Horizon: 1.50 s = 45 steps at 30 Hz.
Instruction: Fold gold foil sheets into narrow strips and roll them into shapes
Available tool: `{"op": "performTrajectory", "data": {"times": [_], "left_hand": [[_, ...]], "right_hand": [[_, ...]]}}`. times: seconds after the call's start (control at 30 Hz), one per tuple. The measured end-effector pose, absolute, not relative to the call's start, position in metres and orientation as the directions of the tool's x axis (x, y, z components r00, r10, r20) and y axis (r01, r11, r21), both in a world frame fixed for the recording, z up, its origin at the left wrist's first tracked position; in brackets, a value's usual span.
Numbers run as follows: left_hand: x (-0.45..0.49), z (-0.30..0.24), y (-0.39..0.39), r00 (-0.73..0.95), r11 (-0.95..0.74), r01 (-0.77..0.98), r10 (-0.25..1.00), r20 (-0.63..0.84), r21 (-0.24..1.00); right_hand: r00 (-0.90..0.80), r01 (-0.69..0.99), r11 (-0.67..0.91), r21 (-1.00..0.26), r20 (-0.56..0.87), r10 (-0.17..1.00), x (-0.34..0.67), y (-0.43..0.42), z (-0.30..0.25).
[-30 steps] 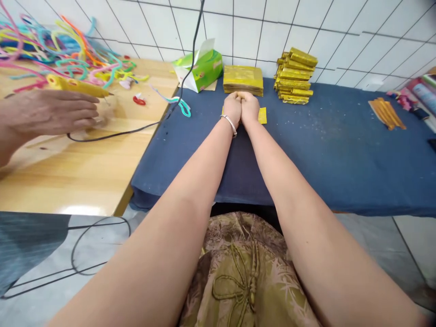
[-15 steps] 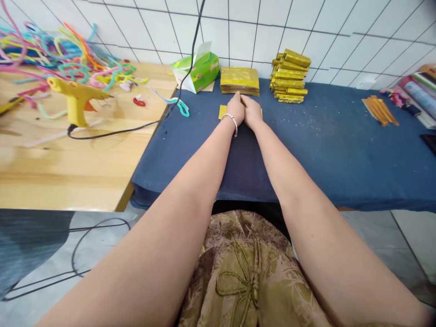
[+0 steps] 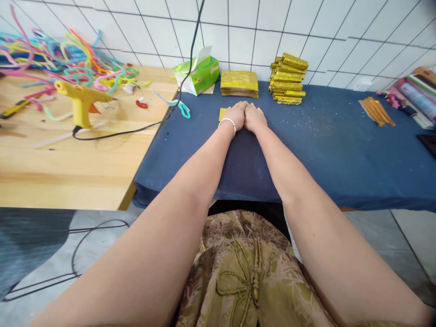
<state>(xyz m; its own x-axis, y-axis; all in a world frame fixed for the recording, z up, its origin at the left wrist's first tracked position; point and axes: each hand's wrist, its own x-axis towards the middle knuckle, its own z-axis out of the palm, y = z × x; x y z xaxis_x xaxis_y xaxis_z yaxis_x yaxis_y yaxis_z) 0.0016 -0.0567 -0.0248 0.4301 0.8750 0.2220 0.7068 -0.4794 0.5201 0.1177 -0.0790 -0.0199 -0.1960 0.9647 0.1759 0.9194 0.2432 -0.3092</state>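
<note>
My left hand [image 3: 235, 114] and my right hand [image 3: 254, 117] lie side by side, touching, on a small gold paper sheet [image 3: 222, 113] on the blue cloth table [image 3: 323, 145]. Both hands have their fingers curled down onto the sheet, which they mostly cover; only its left edge shows. A silver bangle circles my left wrist. Just beyond the hands stands a flat stack of gold sheets [image 3: 239, 83], and to its right a pile of folded gold pieces [image 3: 288, 79].
A green tissue box [image 3: 197, 72] stands at the back left. On the wooden table [image 3: 68, 150] are a yellow glue gun [image 3: 80, 100] with a black cord and several coloured pipe cleaners [image 3: 61, 59]. Orange strips [image 3: 376, 110] lie far right.
Another person's hand at the left has left the view, and the glue gun now stands upright. My hands went from fists to fingers pressed down, staying on the sheet.
</note>
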Motion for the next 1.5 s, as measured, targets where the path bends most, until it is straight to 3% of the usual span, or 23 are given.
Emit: {"op": "performTrajectory", "data": {"times": [0.33,0.5,0.77,0.93,1.03,1.1,1.2,1.3,1.37,1.5], "left_hand": [[-0.005,-0.016,-0.071,0.375,-0.403,0.857,0.915,0.148,0.322],[-0.014,-0.014,-0.074,0.398,-0.413,0.873,0.911,0.112,0.258],[-0.037,-0.014,-0.065,0.507,-0.501,0.843,0.862,0.023,0.195],[-0.069,-0.013,-0.063,0.437,-0.433,0.889,0.9,0.01,0.146],[-0.074,-0.005,-0.066,0.377,-0.382,0.91,0.924,0.06,0.16],[-0.067,0.004,-0.069,0.367,-0.395,0.9,0.914,0.171,0.184],[-0.044,0.013,-0.075,0.468,-0.529,0.822,0.838,0.279,0.212],[-0.027,0.009,-0.083,0.666,-0.697,0.696,0.716,0.207,0.17],[-0.024,0.001,-0.087,0.68,-0.685,0.711,0.728,0.089,0.16],[-0.029,-0.008,-0.088,0.645,-0.646,0.753,0.762,0.06,0.124]], "right_hand": [[-0.091,0.943,0.135,-0.305,0.153,0.984,0.122,-0.078,-0.024],[-0.125,0.932,0.179,-0.315,0.185,0.975,0.129,-0.08,-0.028],[-0.291,0.923,0.304,-0.237,0.087,0.953,0.15,-0.086,-0.022],[-0.288,0.929,0.301,-0.213,0.093,0.953,0.157,-0.091,-0.022],[-0.258,0.94,0.275,-0.2,0.106,0.96,0.157,-0.094,-0.022],[-0.261,0.939,0.28,-0.2,0.115,0.959,0.156,-0.095,-0.022],[-0.26,0.934,0.287,-0.212,0.143,0.955,0.156,-0.095,-0.023],[-0.249,0.935,0.281,-0.217,0.166,0.954,0.157,-0.095,-0.025],[-0.242,0.939,0.275,-0.207,0.172,0.955,0.158,-0.096,-0.027],[-0.211,0.953,0.247,-0.176,0.201,0.957,0.16,-0.102,-0.022]]}}
